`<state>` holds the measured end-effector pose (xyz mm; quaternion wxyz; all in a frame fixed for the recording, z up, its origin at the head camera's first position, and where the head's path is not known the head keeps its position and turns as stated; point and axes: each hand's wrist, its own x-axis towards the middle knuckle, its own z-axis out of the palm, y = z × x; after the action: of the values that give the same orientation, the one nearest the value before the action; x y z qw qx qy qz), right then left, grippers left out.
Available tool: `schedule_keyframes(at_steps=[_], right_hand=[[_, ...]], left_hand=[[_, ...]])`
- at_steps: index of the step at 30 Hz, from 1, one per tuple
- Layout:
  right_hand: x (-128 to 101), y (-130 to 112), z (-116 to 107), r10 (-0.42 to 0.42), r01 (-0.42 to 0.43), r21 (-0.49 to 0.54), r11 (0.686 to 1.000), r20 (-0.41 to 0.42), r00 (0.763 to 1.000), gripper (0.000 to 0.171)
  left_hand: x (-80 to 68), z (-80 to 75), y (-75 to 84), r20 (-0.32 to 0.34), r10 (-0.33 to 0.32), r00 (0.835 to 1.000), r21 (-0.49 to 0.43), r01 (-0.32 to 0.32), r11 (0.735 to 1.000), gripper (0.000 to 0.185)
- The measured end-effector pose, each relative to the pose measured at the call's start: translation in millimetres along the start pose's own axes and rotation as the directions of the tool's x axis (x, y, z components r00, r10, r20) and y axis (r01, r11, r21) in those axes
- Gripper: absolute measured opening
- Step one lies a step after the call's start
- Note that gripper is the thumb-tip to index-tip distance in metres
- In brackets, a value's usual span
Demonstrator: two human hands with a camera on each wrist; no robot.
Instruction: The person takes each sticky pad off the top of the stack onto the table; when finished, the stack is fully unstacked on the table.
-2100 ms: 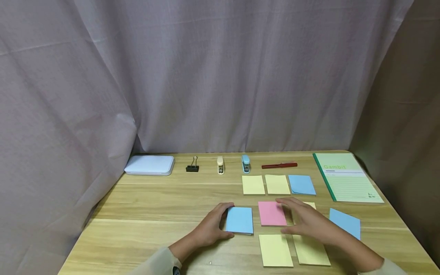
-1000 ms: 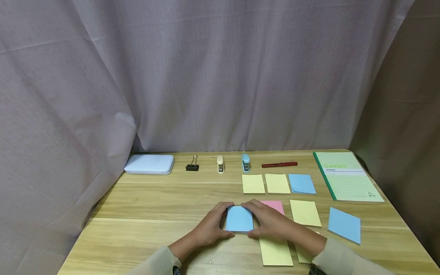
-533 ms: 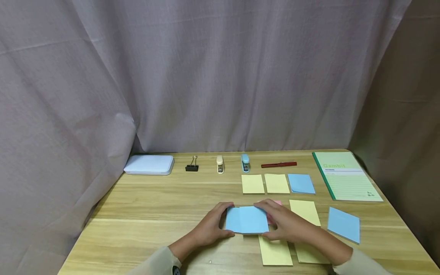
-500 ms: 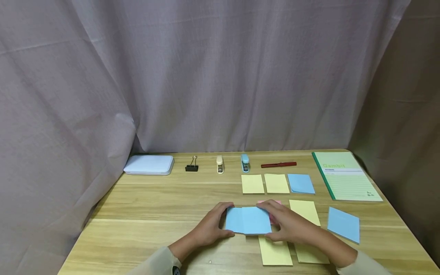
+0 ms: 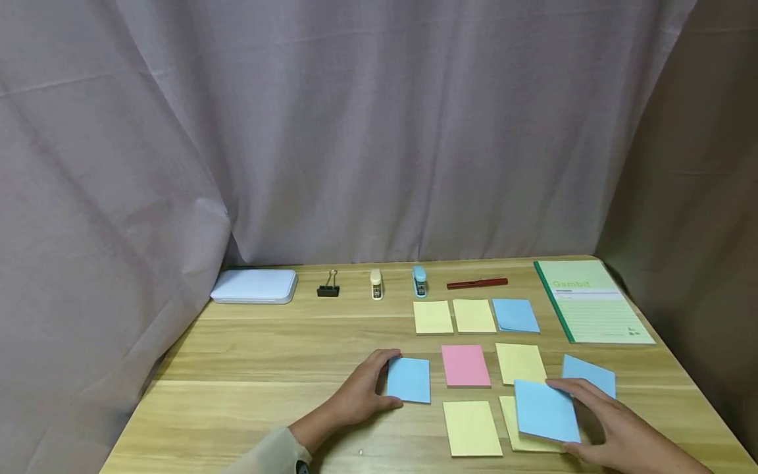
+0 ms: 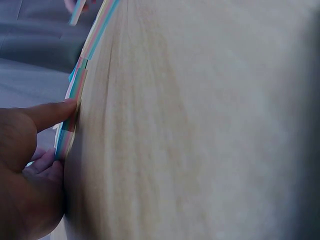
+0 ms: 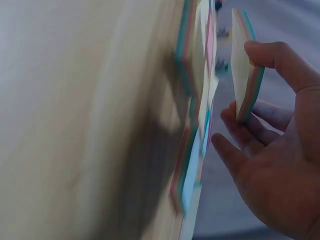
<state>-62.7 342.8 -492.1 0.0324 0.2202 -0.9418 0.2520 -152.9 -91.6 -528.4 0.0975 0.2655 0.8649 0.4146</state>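
Observation:
My left hand (image 5: 358, 395) keeps thumb and fingers on opposite edges of a blue sticky note pad (image 5: 408, 380) lying on the table. To the right, my right hand (image 5: 618, 428) pinches another blue sticky note pad (image 5: 546, 411) by its edges, raised and partly covering a yellow pad (image 5: 509, 421). In the right wrist view, that held pad (image 7: 250, 70) is off the table and shows coloured layers along its side. Nearby lie a pink pad (image 5: 466, 366), two more yellow pads (image 5: 521, 362) (image 5: 472, 428) and a blue pad (image 5: 592, 376), which the right hand partly hides.
Behind these, two yellow pads (image 5: 433, 317) (image 5: 474, 316) and a blue pad (image 5: 516, 315) form a row. Along the back are a white case (image 5: 254, 286), binder clip (image 5: 328, 287), cream stapler (image 5: 376, 284), blue stapler (image 5: 420, 282), red pen (image 5: 477, 283) and green notebook (image 5: 595, 301).
My right hand reached the blue pads by the left hand, slid the upper one off and carried it right, over a yellow pad. The left hand stayed where it was.

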Motion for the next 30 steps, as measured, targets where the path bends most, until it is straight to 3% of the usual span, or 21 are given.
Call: schedule_keyframes(at_steps=[2,5,10,12,16,19,25,27,30], right_hand=[[-13.3,15.4,-2.1,0.044,-0.044,-0.003,0.999,0.013,0.999,0.086],[-29.4,37.1,-8.7,0.122,-0.125,0.026,0.992,0.106,0.987,0.078],[-45.1,67.0,-20.4,0.181,-0.198,0.040,0.979,0.255,0.950,0.073],[-49.5,75.6,-22.1,0.165,-0.183,0.043,0.982,0.268,0.949,0.074],[-57.3,87.8,-18.0,0.042,-0.060,0.086,0.995,0.197,0.979,0.079],[-57.7,92.6,-15.5,0.002,-0.018,0.086,0.996,0.185,0.983,0.080],[-52.5,85.6,-15.1,-0.010,0.012,-0.013,1.000,0.176,0.984,0.079],[-48.1,77.4,-20.4,0.031,-0.026,-0.025,0.999,0.224,0.974,0.074],[-34.6,61.9,-32.3,0.108,-0.115,0.003,0.993,0.326,0.939,0.065]], left_hand=[[-0.6,-1.2,-0.4,-0.001,0.001,1.000,0.001,-0.001,1.000,0.084],[-1.6,-2.7,-0.7,-0.007,0.000,1.000,0.002,0.000,1.000,0.084],[-1.2,-2.4,-1.7,-0.015,0.002,1.000,0.003,-0.002,1.000,0.085],[-1.2,-1.9,-2.2,-0.016,0.006,1.000,0.005,-0.005,1.000,0.085],[-1.3,-1.4,-2.6,-0.013,0.003,1.000,-0.002,-0.004,1.000,0.085],[-0.6,-1.5,-2.4,-0.010,-0.003,1.000,-0.010,0.003,1.000,0.084],[0.1,-1.4,-2.1,-0.009,-0.005,1.000,-0.018,0.005,1.000,0.085],[0.0,-1.5,-2.0,-0.007,-0.004,1.000,-0.019,0.004,1.000,0.085],[-0.5,-2.1,-2.3,-0.007,-0.001,1.000,-0.033,0.001,0.999,0.086]])
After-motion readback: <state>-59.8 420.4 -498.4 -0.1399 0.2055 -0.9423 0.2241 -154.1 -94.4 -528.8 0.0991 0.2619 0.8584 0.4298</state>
